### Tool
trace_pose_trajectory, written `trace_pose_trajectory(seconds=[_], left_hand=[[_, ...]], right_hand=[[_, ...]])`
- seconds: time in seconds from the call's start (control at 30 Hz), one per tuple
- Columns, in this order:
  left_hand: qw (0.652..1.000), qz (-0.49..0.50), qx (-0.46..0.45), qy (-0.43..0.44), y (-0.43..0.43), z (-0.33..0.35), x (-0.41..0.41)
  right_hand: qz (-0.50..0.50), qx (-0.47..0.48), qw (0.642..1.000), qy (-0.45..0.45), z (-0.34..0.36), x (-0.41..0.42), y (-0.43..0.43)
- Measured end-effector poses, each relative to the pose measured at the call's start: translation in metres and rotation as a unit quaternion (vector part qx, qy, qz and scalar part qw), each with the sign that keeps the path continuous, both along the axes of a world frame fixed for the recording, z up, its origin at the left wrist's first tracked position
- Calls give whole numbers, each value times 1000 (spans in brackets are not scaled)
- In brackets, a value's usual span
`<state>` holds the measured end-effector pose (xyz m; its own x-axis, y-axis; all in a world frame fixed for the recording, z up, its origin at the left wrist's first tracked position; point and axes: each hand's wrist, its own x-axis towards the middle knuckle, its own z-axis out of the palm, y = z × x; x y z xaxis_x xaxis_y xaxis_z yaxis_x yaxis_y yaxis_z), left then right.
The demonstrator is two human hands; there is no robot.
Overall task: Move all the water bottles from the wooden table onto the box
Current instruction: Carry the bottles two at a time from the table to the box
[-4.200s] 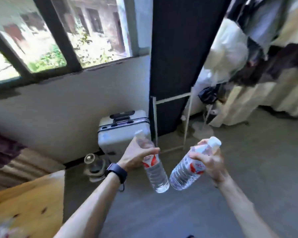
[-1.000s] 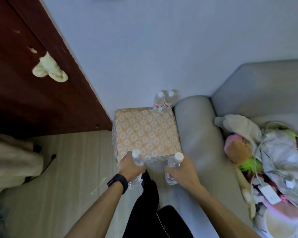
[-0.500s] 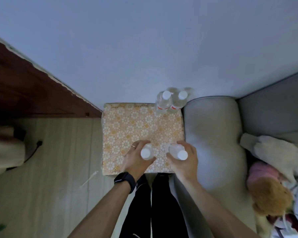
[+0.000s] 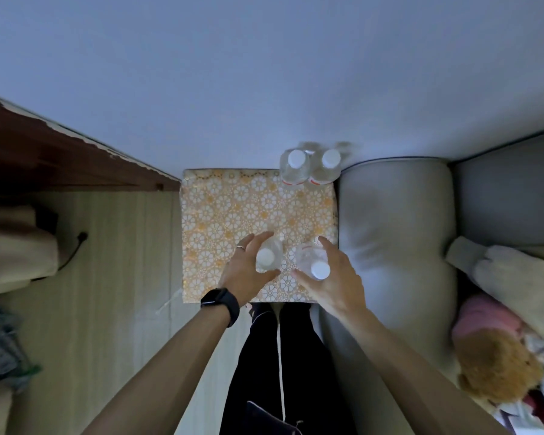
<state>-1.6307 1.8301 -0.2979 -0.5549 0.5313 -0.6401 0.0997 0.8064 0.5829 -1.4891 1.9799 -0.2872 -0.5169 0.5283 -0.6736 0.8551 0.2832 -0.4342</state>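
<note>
The left hand [image 4: 245, 274], wearing a black smartwatch [image 4: 221, 304], curls its fingers and thumb round a clear water bottle [image 4: 269, 252] over the box [image 4: 220, 221], close to its near edge. Just beside it, the right hand [image 4: 335, 281] wraps round a second water bottle [image 4: 310, 257], toward the near right corner. I cannot tell whether either base touches the box top. A third water bottle [image 4: 295, 167] and a fourth water bottle [image 4: 326, 167] stand upright side by side at the far right corner, against the wall [image 4: 264, 73]. A grey sofa arm [image 4: 396, 230] adjoins the box's right edge.

Orange floral box [image 4: 233, 215], white-capped bottles [image 4: 296, 167]
</note>
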Motion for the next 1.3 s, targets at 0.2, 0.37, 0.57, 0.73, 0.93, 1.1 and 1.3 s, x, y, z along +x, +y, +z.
trace_pose_trajectory(seconds=[0.2, 0.37, 0.57, 0.73, 0.93, 1.1, 1.3], left_hand=[[998, -17, -56, 24, 11, -6, 2], [998, -19, -44, 51, 21, -9, 4], [998, 16, -12, 65, 61, -9, -11], [996, 20, 2, 85, 91, -10, -28], [997, 19, 1, 72, 109, -12, -38], [997, 40, 3, 69, 111, -9, -35], [997, 74, -16, 26, 119, -5, -39]], right_hand=[[-15, -24, 1000, 11, -6, -4, 0], [-69, -25, 997, 28, -7, -7, 9], [-80, 10, 994, 71, 3, -29, 43], [-82, 13, 990, 113, 3, -54, 66], [-77, -3, 990, 118, -6, -69, 80], [-64, -44, 991, 107, -13, -74, 90], [-60, -92, 991, 71, -14, -81, 99]])
